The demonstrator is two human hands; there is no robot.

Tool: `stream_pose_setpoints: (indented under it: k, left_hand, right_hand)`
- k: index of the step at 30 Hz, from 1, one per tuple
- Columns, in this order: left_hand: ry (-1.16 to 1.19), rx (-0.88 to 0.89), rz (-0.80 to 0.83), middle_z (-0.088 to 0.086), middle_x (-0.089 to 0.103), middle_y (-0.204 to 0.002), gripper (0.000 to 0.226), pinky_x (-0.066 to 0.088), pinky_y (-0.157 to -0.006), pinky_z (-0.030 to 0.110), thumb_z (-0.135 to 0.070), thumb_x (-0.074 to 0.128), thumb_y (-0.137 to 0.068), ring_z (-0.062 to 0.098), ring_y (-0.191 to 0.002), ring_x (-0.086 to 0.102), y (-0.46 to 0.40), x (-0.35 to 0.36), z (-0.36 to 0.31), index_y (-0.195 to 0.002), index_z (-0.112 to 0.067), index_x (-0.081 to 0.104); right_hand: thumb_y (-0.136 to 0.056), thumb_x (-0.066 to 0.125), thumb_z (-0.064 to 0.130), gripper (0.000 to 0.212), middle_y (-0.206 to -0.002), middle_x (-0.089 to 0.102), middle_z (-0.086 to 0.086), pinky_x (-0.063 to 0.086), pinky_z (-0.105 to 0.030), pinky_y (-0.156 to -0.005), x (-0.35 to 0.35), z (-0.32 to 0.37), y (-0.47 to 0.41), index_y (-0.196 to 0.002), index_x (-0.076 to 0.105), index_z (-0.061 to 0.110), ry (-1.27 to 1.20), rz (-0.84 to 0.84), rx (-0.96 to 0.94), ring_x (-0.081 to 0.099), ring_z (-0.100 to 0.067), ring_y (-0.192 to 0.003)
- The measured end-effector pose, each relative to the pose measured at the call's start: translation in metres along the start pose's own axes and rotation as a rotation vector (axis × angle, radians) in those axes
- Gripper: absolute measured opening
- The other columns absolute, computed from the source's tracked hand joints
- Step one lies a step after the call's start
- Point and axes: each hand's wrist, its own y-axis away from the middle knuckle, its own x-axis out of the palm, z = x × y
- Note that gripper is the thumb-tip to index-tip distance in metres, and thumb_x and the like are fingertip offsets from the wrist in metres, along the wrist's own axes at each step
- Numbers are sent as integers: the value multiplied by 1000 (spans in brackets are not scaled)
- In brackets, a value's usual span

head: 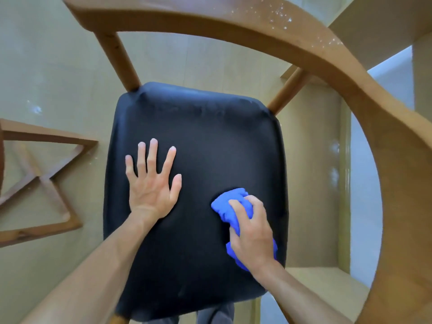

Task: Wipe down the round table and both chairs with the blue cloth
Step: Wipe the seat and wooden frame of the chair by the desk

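I look straight down on a wooden chair with a black padded seat [205,141] and a curved wooden backrest [339,66] arching over the top and right. My left hand [152,181] lies flat on the left half of the seat, fingers spread, holding nothing. My right hand [252,232] presses a bunched blue cloth [230,204] onto the right front part of the seat. The round table is not in view.
A wooden cross-shaped frame [46,181], perhaps a table base or the other chair, lies on the floor at the left. Pale floor [58,66] surrounds the chair. A beige wall edge or shelf [346,183] stands at the right. My dark trouser legs show at the bottom.
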Motion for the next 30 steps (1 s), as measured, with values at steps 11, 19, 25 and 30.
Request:
stream_pose_setpoints:
  k: [11,19,25,30]
  left_hand:
    - [73,116,56,10,24,-158,57,16,-115,47,-44,29,-94,30,-146,19,4,-22,28,-147,-25,39]
    - [98,141,142,11,23,-158,52,19,-113,56,-25,54,-95,35,-146,18,59,-36,55,-146,-23,41]
    - [143,160,144,16,25,-156,50,24,-113,57,-18,55,-95,40,-144,20,80,-38,56,-144,-17,44]
    - [144,192,174,14,21,-158,50,23,-115,55,-26,51,-98,38,-146,16,77,-38,64,-146,-22,40]
  right_hand:
    - [-67,70,12,39,-114,61,-17,43,-35,-55,0,2,20,-105,67,21,123,362,-931,48,-27,-68]
    - [-62,65,-13,51,-120,54,-28,53,-50,-70,-30,-39,-12,-111,67,4,101,90,-254,56,-47,-91]
    - [-75,43,1,38,-108,61,-13,38,-32,-55,58,101,98,-101,63,21,9,431,-999,40,-23,-66]
    - [-82,49,4,28,-112,56,-5,36,-32,-58,30,36,86,-98,57,25,198,547,-1414,37,-23,-69]
